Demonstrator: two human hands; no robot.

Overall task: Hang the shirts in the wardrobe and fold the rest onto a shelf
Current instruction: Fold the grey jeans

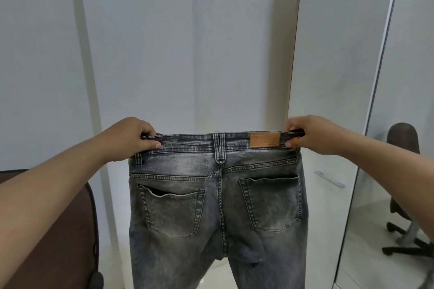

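Grey jeans (218, 206) held up by waistband, left of wardrobe door (338, 73); left hand (131, 138), right hand (312, 135) clamped on its corners. Folding not yet begun; shelf unseen.

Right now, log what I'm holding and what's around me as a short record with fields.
item: grey jeans, back side facing the camera, held up by the waistband
left hand: gripping the waistband's left end
right hand: gripping the waistband's right end
label: brown patch on the waistband
right side: mirrored door reflecting an office chair
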